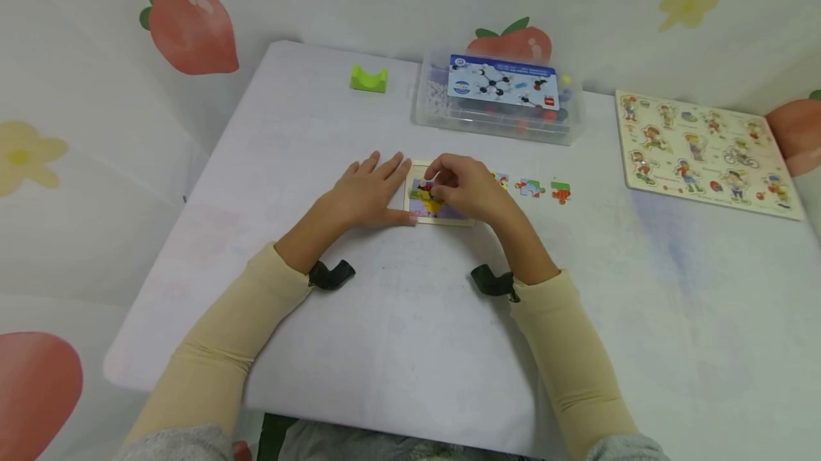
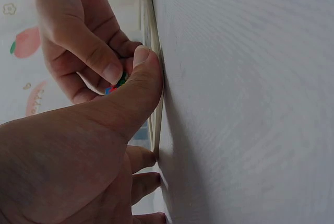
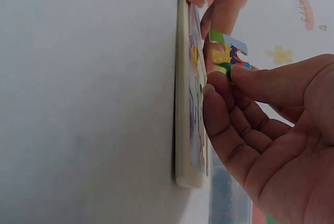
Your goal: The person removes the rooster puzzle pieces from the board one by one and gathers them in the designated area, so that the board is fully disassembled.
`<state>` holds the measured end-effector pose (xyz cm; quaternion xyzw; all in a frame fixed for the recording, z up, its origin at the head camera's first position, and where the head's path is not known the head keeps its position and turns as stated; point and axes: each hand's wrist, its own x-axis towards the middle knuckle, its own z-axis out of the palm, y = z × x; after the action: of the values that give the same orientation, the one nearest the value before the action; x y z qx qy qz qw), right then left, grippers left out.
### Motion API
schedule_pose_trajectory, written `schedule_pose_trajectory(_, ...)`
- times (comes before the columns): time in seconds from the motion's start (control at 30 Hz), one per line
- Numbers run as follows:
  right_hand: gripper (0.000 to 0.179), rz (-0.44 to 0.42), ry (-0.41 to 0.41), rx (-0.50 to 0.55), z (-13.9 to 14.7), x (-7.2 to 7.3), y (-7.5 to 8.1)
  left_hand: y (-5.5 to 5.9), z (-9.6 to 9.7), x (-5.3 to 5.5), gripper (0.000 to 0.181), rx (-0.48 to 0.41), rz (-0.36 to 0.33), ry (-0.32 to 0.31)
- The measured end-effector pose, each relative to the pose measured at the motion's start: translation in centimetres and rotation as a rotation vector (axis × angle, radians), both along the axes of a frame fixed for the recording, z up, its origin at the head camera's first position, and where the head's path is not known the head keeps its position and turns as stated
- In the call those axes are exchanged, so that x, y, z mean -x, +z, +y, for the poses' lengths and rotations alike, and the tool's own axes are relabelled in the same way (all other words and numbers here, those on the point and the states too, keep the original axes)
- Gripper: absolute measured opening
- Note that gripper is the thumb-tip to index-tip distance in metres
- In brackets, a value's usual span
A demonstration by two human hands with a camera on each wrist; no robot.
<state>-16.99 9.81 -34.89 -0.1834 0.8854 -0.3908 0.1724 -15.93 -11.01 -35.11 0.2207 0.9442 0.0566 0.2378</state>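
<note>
"Wooden frame [image 3: 183, 125]: where is it?"

"Between the hands. The left hand [image 1: 367, 194] lies spread at its side, fingers apart; the right hand [image 1: 471, 189] pinches a piece [image 3: 224, 52] between thumb and fingertip, raised over the frame."

"How to seat it?"

"I'd let the left hand brace the rim, turn the piece until picture and notches match its neighbours, then lower it level and press; forcing a tilted tab could dislodge the others."

"And the count?"

"One frame, one pinched piece, three loose pieces [image 1: 529, 187] right of the right hand. Those inside the frame I can't count, for the fingers cover some. Beyond the hands, one block [image 1: 368, 81] and one box [image 1: 499, 119]; farther right, one board [image 1: 708, 154]."
</note>
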Motion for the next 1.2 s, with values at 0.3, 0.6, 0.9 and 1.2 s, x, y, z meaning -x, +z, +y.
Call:
schedule_pose_trajectory(0.3, 0.012, -0.022, -0.045, 0.005, 1.5, -0.3, 0.5, -0.1, -0.1, 0.0, 0.105, -0.001, 0.007, 0.001)
schedule_pose_trajectory(0.6, 0.011, -0.043, -0.087, 0.001, 3.5, -0.8, 0.3, -0.5, -0.2, 0.1, 0.104, -0.002, -0.002, 0.005)
schedule_pose_trajectory(0.9, 0.013, -0.097, -0.143, -0.039, 5.8, -1.3, 0.2, -0.3, -0.1, 0.0, 0.104, 0.005, -0.001, -0.006)
schedule_pose_trajectory(1.2, 0.014, -0.15, -0.182, -0.03, 8.4, -1.7, 0.1, -0.5, 0.0, 0.1, 0.104, 0.005, 0.004, -0.007)
